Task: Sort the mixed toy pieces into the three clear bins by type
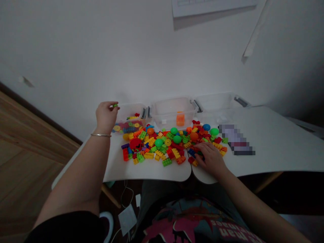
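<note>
My left hand (105, 114) is raised beside the left clear plastic bin (126, 112), pinching a small green piece (115, 105) over its rim. That bin holds several coloured round pieces. My right hand (211, 158) rests palm down on the right side of a pile of coloured building bricks (164, 143), its fingers curled among red, blue and yellow bricks; what they grip is hidden. Green, orange and blue balls lie in the pile, along with a red round toy (136, 144).
Three clear bins stand along the wall: the middle bin (162, 109) holds an orange block (180, 118), the right bin (215, 103) looks bare. A blurred-out item (236, 139) lies right of the pile. The white table (273, 141) has a notched front edge. Wooden floor lies left.
</note>
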`<state>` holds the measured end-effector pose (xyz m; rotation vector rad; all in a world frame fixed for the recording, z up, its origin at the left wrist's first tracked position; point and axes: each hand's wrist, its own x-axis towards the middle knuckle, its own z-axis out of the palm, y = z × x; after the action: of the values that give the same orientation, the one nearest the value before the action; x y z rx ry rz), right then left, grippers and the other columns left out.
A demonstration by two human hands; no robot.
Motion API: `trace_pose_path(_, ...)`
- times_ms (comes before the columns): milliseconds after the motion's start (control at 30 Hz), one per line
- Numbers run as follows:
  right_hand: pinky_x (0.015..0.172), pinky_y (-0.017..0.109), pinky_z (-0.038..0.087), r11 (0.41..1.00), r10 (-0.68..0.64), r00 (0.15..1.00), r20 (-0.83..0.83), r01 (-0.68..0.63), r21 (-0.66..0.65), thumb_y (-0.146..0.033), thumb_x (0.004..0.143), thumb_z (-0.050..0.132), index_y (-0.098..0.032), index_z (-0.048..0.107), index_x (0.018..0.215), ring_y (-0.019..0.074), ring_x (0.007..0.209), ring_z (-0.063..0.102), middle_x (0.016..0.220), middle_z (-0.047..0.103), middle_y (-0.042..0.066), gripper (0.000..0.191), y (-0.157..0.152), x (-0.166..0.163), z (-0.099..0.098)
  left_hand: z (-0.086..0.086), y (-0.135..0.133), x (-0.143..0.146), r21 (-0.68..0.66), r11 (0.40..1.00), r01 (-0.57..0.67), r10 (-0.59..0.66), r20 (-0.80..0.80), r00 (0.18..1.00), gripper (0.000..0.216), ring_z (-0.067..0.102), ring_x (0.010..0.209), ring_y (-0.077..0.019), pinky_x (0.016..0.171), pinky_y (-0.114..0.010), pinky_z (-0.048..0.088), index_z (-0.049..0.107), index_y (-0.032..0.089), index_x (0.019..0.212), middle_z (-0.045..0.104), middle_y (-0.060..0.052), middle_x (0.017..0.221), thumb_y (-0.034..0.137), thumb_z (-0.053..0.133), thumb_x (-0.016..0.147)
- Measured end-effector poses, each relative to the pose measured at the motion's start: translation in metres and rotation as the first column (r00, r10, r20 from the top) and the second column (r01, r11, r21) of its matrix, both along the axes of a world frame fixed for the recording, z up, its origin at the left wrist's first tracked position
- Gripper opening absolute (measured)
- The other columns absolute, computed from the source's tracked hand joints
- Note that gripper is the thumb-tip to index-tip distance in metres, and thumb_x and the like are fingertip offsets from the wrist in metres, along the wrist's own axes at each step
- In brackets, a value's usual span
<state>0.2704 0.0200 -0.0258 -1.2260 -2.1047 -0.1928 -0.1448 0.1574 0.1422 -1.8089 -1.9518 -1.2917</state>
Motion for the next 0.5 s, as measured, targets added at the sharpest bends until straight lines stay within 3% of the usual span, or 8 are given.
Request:
trace_pose_path(133,0.092,0.043,0.050,1.000,-0.007,1.000,0.019,0.007,0.012,-0.024,0.088,0.054,-0.019,0.060,0.110,0.0267,0.102,0.060,0.105,0.069,0.009,0.023,0.001,0.000,0.000,-0.011,0.011,-0.018,-0.227,0.970,-0.084,0.043,-0.177,0.983,0.028,0.064,0.096,-0.0259,0.094,-0.042,0.048,0.073,0.017,0.098,0.070,-0.009,0.103,0.017,0.053,0.078)
trace_pose_path(300,0.094,0.042,0.049,1.000,-0.004,1.000,0.017,0.004,-0.018,-0.024,0.089,0.054,-0.019,0.061,0.110,0.0259,0.104,0.059,0.106,0.069,0.008,0.023,0.001,0.000,0.001,-0.020,0.020,-0.030,-0.476,0.857,-0.198,0.094,-0.234,0.968,0.038,0.065,0.100,-0.0297,0.088,-0.041,0.049,0.071,0.018,0.111,0.072,-0.009,0.108,0.020,0.053,0.078)
trace_pose_path(500,0.094,0.042,0.049,1.000,-0.008,1.000,0.019,0.008,-0.008,-0.024,0.089,0.054,-0.016,0.062,0.110,0.0258,0.103,0.059,0.105,0.069,0.009,0.024,0.000,-0.001,0.001,-0.022,0.020,-0.031,-0.535,0.781,-0.321,0.158,-0.329,0.931,0.043,0.063,0.108,-0.0304,0.089,-0.039,0.049,0.070,0.018,0.119,0.070,-0.012,0.118,0.022,0.047,0.082)
